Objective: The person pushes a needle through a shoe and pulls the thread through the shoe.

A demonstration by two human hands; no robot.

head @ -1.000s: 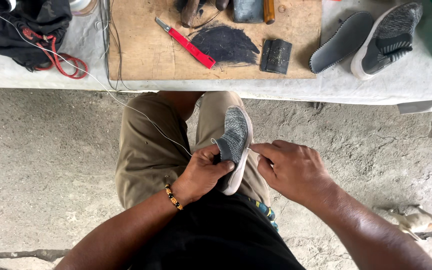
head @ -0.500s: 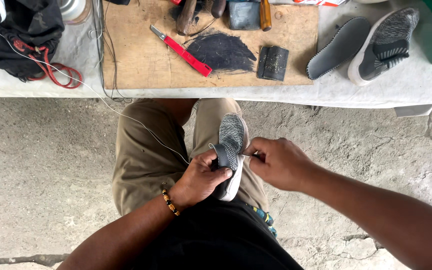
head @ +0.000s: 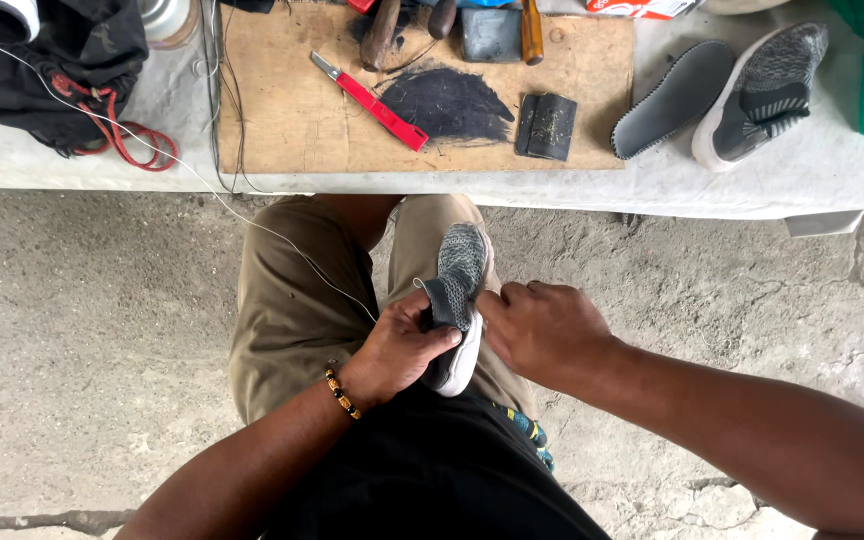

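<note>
shoe (head: pixel 457 290) on lap, between left hand (head: pixel 399 347) and right hand (head: pixel 544 329) | board (head: pixel 292 110) mid-table (head: pixel 772 185), near front edge | utility knife (head: pixel 372 102) on board, left of sanding block (head: pixel 546 126) | insole (head: pixel 672 98) then second shoe (head: pixel 760 92) toward right edge | cord (head: pixel 122 135) near left edge

- Setting: a small shoe-repair workshop, informal, on bare cracked concrete floor (head: pixel 82 330)
- Low bench (head: pixel 752 180) under a pale cover, with a worn wooden work board (head: pixel 292 120) stained dark
- On the board: red utility knife (head: pixel 372 100), wooden-handled tools (head: pixel 382 30), dark folded leather scrap (head: pixel 546 126)
- Beside it: loose grey insole (head: pixel 670 98) and grey knit sneaker (head: pixel 764 90)
- Red cord (head: pixel 122 135) on dark cloth at the bench's far end
</note>
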